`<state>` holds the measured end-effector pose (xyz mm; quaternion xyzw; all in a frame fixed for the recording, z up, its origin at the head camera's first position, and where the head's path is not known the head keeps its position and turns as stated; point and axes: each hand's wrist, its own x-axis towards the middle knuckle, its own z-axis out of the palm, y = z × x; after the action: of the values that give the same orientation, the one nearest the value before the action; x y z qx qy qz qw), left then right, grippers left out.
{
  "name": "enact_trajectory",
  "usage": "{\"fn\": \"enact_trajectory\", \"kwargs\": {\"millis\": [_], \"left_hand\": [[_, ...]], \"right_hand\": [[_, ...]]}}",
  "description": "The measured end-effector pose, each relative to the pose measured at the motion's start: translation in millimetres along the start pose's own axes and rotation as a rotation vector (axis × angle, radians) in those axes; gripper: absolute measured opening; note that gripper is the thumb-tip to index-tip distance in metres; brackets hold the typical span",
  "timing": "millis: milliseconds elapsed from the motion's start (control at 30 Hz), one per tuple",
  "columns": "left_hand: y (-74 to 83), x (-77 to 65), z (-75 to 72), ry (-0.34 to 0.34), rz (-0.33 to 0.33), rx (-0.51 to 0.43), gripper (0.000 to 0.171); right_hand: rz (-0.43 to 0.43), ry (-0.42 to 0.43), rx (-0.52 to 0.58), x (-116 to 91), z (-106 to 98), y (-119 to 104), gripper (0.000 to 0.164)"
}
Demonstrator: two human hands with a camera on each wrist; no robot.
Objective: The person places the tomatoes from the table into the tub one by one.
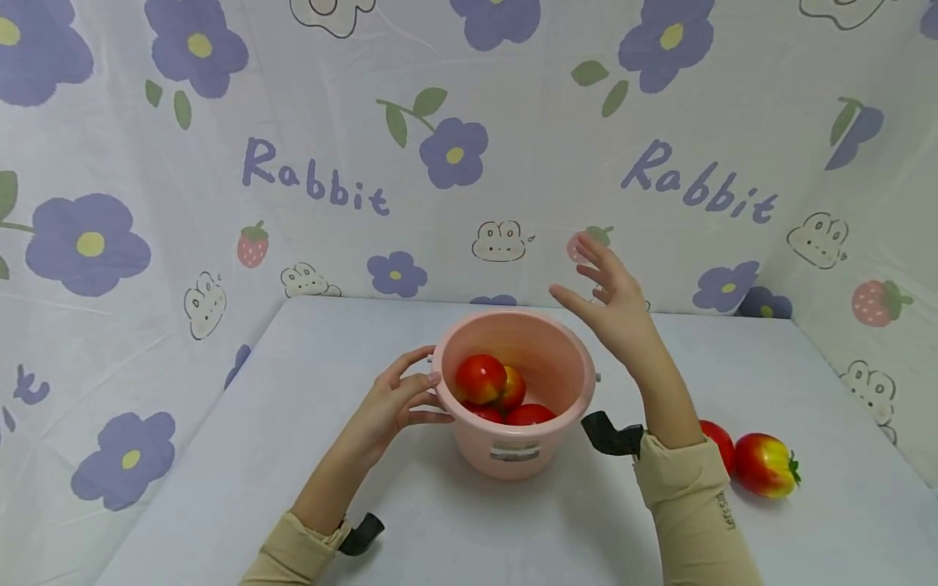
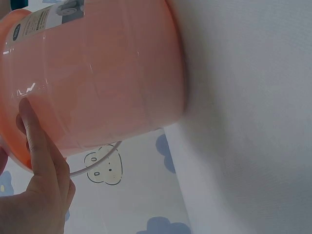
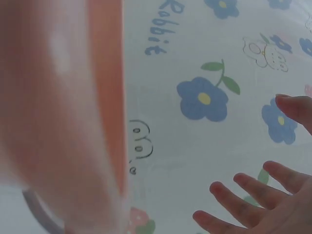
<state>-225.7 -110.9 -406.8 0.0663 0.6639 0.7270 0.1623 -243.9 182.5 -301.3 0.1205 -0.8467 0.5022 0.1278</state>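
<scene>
A white table (image 1: 264, 423) spreads before me. Beyond its far edge I face a pale cloth (image 1: 542, 146), which also hangs at left and right, printed with purple flowers (image 1: 454, 155), outlined rabbits (image 1: 499, 242), red strawberries (image 1: 252, 246) and "Rabbit" lettering (image 1: 315, 182).

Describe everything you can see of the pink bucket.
The pink bucket is round, glossy and plastic-looking, with a thick rim and walls that narrow toward the base. A label sits on the near side, below the rim; a thin pale handle hangs on the far side. It stands upright on the white table, roughly central in the head view, and contains at least four mostly red apples. The left hand holds it at the rim's left side.
</scene>
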Motion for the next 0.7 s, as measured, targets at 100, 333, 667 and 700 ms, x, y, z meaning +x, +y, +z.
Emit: {"fn": "enact_trajectory", "kwargs": {"millis": [100,333,667,700], "left_hand": [[-0.8,-0.2,-0.9,-0.001,0.001,-0.002,0.052],[-1.4,-0.7,-1.7,-0.003,0.009,-0.001,0.051],[-1.4,-0.5,-1.6,-0.004,0.012,0.004,0.051],[-1.5,-0.5,-1.6,-0.004,0.010,0.003,0.051]], "right_hand": [[0.012,0.005,-0.009,-4,-6,7,0.077],[0.047,0.025,-0.025,-16,-15,27,0.079],[0.126,0.048,-0.065,-34,-24,53,0.082],[0.138,0.049,-0.069,-36,-25,56,0.082]]}}
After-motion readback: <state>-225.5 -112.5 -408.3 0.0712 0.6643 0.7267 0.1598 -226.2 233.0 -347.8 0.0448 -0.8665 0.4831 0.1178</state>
